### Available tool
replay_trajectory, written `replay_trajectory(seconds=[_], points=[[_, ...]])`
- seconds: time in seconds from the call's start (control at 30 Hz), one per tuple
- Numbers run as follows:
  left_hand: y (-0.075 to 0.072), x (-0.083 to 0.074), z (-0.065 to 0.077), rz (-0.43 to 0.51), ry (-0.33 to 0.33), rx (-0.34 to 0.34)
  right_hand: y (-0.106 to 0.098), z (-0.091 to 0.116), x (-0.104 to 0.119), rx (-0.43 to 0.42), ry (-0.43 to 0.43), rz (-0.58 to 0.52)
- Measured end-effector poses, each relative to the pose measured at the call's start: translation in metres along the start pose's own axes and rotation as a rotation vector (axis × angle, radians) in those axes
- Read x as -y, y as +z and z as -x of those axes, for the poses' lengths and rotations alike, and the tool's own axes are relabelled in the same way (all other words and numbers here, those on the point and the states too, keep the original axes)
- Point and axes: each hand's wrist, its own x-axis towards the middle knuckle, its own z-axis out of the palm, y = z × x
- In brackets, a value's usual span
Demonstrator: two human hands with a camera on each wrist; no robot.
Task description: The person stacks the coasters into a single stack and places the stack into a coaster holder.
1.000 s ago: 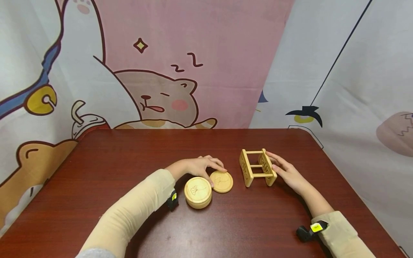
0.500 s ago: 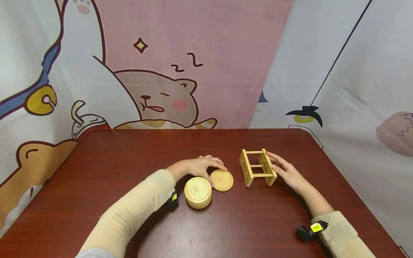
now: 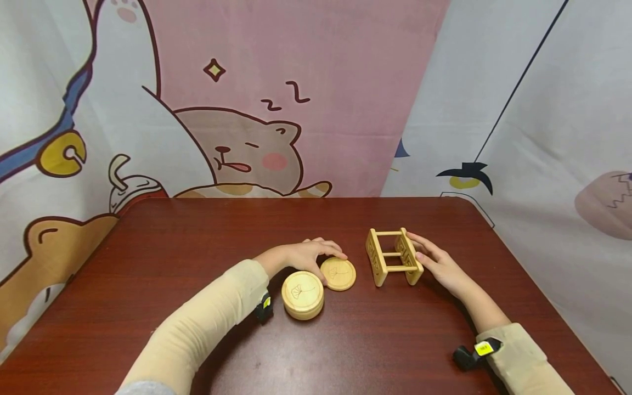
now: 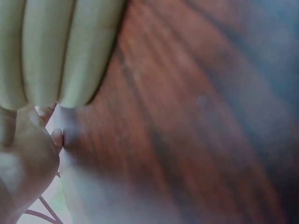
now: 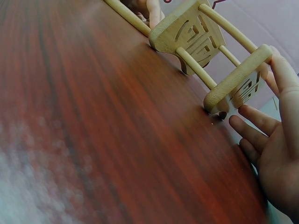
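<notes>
Near the middle of the table in the head view, my left hand (image 3: 305, 257) pinches a round wooden coaster (image 3: 339, 274) by its edge, thumb near and forefinger far. The coaster's top bears an engraved leaf. Beside that thumb stands a stack of similar coasters (image 3: 303, 293), seen edge-on as pale bands in the left wrist view (image 4: 44, 56). My right hand (image 3: 444, 271) touches the outer side panel of a wooden coaster rack (image 3: 394, 254), its fingers extended along it. In the right wrist view the rack (image 5: 189, 35) shows cut-out panels joined by round rods.
The dark red-brown table (image 3: 375, 345) extends to a far edge in front of a cartoon-printed cloth (image 3: 345, 82). A black wrist device (image 3: 469, 356) sits on the right sleeve, another (image 3: 265, 308) on the left.
The pinched coaster has shifted slightly away from me across the table, with the left fingertips following. The right hand, rack and stack look the same.
</notes>
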Motion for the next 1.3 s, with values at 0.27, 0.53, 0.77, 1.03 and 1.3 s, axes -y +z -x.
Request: replay_trajectory(seconds=[0.27,0.53,0.77,1.03,1.3], points=[[0.0000,-0.0006,-0.0009,0.011,-0.006,-0.024,0.0008,-0.0006,0.0010,-0.007,-0.006,-0.014],[-0.0005,-0.0025,-0.0006,0.012,0.016,-0.042,0.0014,-0.0007,0.0031,-0.004,-0.021,-0.024],[-0.0013,-0.0044,0.0003,0.009,0.046,-0.048,0.0010,-0.0010,0.0023,-0.001,-0.016,-0.031],[0.0002,-0.0048,-0.0002,-0.039,0.042,-0.078,0.0018,-0.0002,0.0010,-0.008,-0.002,-0.042],[0.0014,-0.0016,0.0003,-0.061,0.019,-0.150,0.0016,0.0001,0.0041,-0.006,-0.008,-0.045]])
